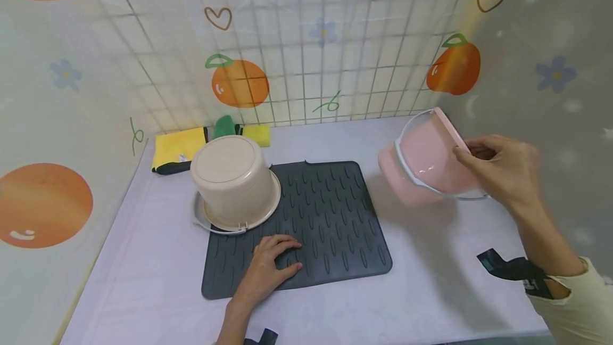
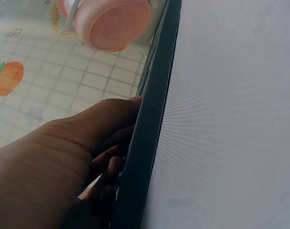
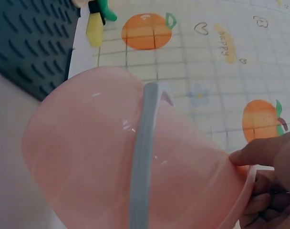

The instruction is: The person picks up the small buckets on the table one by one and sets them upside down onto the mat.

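A pink bucket (image 1: 426,161) with a pale grey handle (image 3: 143,157) hangs tilted over the right side of the table, its shadow falling below it. My right hand (image 1: 510,169) pinches its rim, the thumb (image 3: 259,151) on the wall and the other fingers curled at the far side of the lip. My left hand (image 1: 268,265) rests on the near part of a dark ridged mat (image 1: 335,228), thumb and fingers spread apart and nothing held. Beyond that hand, a cream bucket (image 1: 234,174) stands upside down, partly on the mat's left side, its handle lying at its base.
Behind the cream bucket lie a yellow cloth with a black edge (image 1: 179,148), a green item (image 1: 224,126) and a smaller yellow piece (image 1: 257,134). A wire grid under a printed sheet (image 1: 297,63) closes off the back of the white-covered table (image 1: 143,260).
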Motion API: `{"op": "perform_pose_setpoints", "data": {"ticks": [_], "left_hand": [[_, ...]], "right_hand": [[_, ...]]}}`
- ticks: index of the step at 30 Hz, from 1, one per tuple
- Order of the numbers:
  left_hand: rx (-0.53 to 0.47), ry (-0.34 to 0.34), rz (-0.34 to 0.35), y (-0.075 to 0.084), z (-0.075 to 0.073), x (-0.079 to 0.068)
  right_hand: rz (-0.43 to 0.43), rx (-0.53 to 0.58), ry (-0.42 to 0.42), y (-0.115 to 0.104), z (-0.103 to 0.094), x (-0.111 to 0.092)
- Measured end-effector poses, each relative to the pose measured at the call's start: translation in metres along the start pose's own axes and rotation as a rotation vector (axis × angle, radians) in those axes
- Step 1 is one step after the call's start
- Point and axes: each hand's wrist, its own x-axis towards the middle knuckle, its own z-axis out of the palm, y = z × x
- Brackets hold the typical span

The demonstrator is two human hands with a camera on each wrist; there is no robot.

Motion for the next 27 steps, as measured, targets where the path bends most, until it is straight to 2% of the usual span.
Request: {"op": "perform_pose_setpoints", "data": {"ticks": [7, 14, 19, 27], "left_hand": [[0.011, -0.001, -0.002, 0.000, 0.000, -0.001], [0.009, 0.005, 0.019, -0.002, -0.001, -0.001], [0.017, 0.023, 0.039, -0.004, 0.001, -0.002], [0.023, 0.000, 0.037, -0.001, 0.000, 0.002]], "right_hand": [[0.000, 0.044, -0.005, -0.012, 0.009, -0.004], [0.039, 0.113, 0.005, -0.014, 0.018, -0.008], [0.082, 0.163, 0.007, -0.017, 0.028, -0.012], [0.168, 0.241, 0.015, -0.022, 0.038, -0.014]]}}
